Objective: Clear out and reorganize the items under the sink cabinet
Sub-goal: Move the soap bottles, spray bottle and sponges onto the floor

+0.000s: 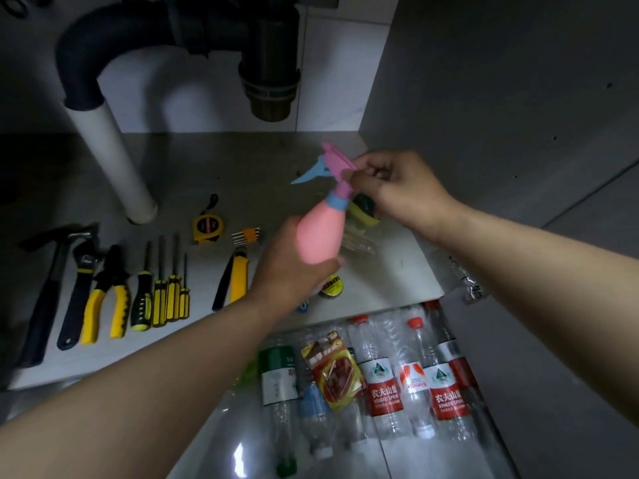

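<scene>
Under-sink cabinet floor (214, 160): pink spray bottle (320, 236) held just right of the tape measure (207, 228), left hand (294, 264) cupping its body, right hand (394, 188) pinching the nozzle. Set it upright, I'd say.

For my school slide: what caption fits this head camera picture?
Left hand and right hand hold a pink spray bottle beside a row of tools in the cabinet.
</scene>
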Available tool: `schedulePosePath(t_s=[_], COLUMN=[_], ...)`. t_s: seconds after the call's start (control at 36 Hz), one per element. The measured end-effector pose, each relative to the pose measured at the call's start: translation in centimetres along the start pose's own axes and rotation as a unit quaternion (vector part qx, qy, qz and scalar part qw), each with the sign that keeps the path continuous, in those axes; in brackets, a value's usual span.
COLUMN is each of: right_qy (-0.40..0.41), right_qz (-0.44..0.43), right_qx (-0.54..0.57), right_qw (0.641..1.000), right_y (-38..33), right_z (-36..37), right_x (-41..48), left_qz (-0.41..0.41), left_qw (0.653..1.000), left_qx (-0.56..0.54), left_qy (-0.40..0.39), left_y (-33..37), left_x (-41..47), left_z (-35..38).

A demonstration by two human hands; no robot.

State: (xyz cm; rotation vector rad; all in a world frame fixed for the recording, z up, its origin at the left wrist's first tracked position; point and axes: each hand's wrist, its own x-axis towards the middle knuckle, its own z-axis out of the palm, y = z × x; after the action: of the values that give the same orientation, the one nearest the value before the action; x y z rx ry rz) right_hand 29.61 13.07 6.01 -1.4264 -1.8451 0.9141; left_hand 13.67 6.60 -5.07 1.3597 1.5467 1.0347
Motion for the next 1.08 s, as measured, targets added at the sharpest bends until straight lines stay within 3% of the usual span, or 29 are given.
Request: schedulePosePath(t_s=[0.08, 0.19, 0.28, 0.36, 0.47, 0.75, 1.08], right_qy=[0.019, 0.13, 0.133, 0.121, 0.111, 0.075, 0.12], right_qz=[0.083, 0.21, 0.342, 0.411, 0.41, 0.384, 0.345], right_qx=[0.1, 0.079, 0.085, 0.128, 0.173, 0.144, 0.16], right_qw=[0.991, 0.966, 0.926, 0.895, 0.889, 0.909, 0.917], right_y=[2.2, 7.2, 10.7, 13.1, 14.8, 14.3, 13.8], right_z=[0.7, 1.8, 2.8, 3.8, 4.6, 6.3, 8.2], right_x=[0.6, 2.2, 2.5, 2.7, 3.9, 7.8, 6.6], left_qz=[-0.035, -0.098, -0.107, -0.111, -0.121, -0.134, -0.117], left_qw=[0.999, 0.989, 0.984, 0.981, 0.98, 0.978, 0.984], left_qx=[0.004, -0.103, -0.12, -0.127, -0.131, -0.143, -0.112], left_qy=[0.005, 0.031, 0.078, 0.096, 0.09, 0.076, 0.074], left_y=[-1.0, -2.5, -3.2, -4.0, -4.7, -5.0, -4.8], left_x=[0.5, 1.7, 2.9, 3.8, 4.5, 5.3, 4.3], left_z=[-1.5, -3.7, -4.9, -5.4, -5.5, -4.8, -5.4])
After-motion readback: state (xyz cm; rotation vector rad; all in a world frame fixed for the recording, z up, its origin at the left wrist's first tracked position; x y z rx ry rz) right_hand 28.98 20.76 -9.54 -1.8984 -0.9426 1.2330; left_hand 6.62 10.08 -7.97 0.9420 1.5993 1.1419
